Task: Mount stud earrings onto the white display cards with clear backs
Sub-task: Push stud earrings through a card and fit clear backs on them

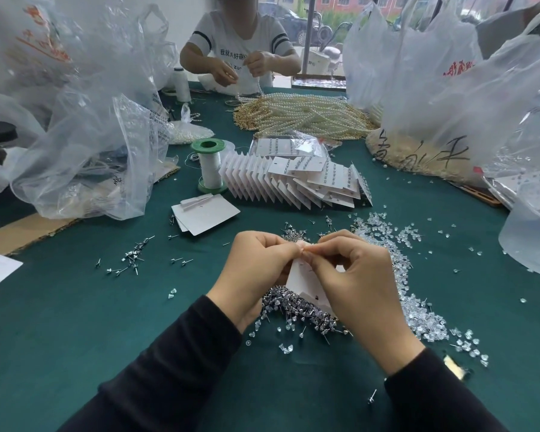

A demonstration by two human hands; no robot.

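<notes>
My left hand (256, 269) and my right hand (353, 275) hold one white display card (303, 282) upright between them, above the green table. Both pinch at the card's top edge, fingertips meeting there; what sits between the fingertips is too small to see. Under the card lies a heap of silver stud earrings (296, 307). A drift of clear backs (418, 310) spreads to the right of my right hand. More loose studs (131, 260) are scattered to the left. A few blank cards (206, 213) lie stacked further back.
A fanned row of filled cards (296, 182) and a green spool of thread (209, 166) stand mid-table. Pearl strands (303, 115) lie behind them. Plastic bags (85, 145) crowd the left side, and more plastic bags (449, 88) crowd the right. Another person (240, 48) works opposite.
</notes>
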